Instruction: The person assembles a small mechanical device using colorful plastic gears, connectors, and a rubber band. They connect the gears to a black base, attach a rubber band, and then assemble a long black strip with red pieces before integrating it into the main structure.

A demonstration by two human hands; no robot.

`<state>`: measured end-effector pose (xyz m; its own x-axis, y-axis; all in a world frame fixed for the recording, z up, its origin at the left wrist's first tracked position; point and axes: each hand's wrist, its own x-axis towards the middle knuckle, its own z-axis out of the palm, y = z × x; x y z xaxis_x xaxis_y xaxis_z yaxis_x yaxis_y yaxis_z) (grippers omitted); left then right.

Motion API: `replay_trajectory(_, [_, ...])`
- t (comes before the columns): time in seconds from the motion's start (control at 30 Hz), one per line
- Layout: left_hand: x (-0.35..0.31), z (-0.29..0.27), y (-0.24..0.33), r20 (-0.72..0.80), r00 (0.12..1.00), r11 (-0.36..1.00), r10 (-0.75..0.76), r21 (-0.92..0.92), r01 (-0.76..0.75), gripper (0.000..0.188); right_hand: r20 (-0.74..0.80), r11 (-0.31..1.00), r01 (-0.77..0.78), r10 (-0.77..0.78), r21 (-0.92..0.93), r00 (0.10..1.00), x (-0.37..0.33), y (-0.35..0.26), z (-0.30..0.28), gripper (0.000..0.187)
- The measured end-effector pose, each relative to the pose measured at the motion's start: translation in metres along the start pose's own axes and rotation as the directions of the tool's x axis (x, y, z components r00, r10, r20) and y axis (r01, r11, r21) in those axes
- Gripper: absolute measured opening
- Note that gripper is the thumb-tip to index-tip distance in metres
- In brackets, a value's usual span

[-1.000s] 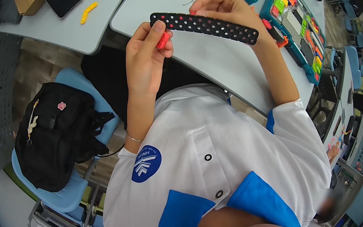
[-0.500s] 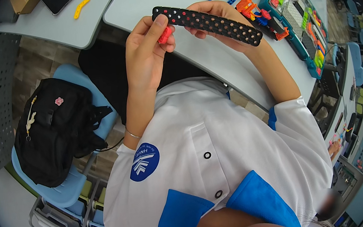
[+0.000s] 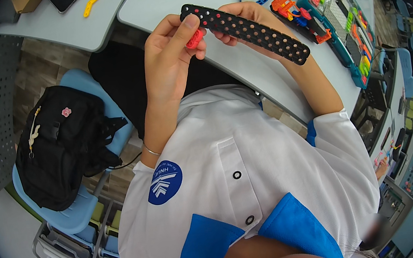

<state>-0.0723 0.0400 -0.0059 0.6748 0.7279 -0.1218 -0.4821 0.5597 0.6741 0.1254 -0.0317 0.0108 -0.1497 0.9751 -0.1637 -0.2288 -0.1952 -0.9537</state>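
Your left hand (image 3: 167,55) is closed on the black strip (image 3: 251,34) and a red piece (image 3: 194,39) over the surface (image 3: 158,9), your right hand (image 3: 252,12) half curled behind the strip, grip partly hidden, with coloured parts filling the teal case (image 3: 357,75) at right.

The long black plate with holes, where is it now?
In the head view, the long black plate with holes is above and right of centre, its left end in the left hand, with the right hand behind it.
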Motion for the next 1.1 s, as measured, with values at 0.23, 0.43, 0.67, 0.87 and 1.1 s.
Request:
replay_trajectory(0.23, [-0.001, -0.001, 0.000, 0.020, 1.000, 0.999, -0.016, 0.047, 0.015, 0.019, 0.084, 0.996, -0.059, 0.053, 0.068, 0.995, -0.001, 0.001, -0.007, 0.028])
replay_trajectory(0.43, [-0.001, 0.000, 0.007, 0.090, 0.996, 0.983, 0.009, 0.182, -0.025, 0.017, 0.148, 0.979, -0.097, 0.071, 0.180, 0.987, -0.003, -0.004, -0.007, 0.019])
replay_trajectory(0.67, [0.002, 0.009, 0.004, -0.014, 0.982, 0.960, 0.189, 0.214, -0.182, 0.018, -0.012, 0.994, -0.109, 0.109, -0.014, 0.994, -0.003, -0.033, -0.006, 0.050])
replay_trajectory(0.87, [0.006, 0.004, 0.002, -0.076, 0.975, 0.937, 0.207, 0.302, -0.175, 0.023, 0.026, 0.904, -0.100, 0.121, -0.416, 0.992, -0.020, -0.065, -0.014, 0.032])
replay_trajectory(1.1, [0.017, -0.006, 0.002, -0.115, 0.967, 0.884, 0.226, 0.442, -0.154, 0.030, -0.143, 0.841, -0.069, -0.010, -0.537, 0.990, -0.029, -0.080, -0.018, 0.027])
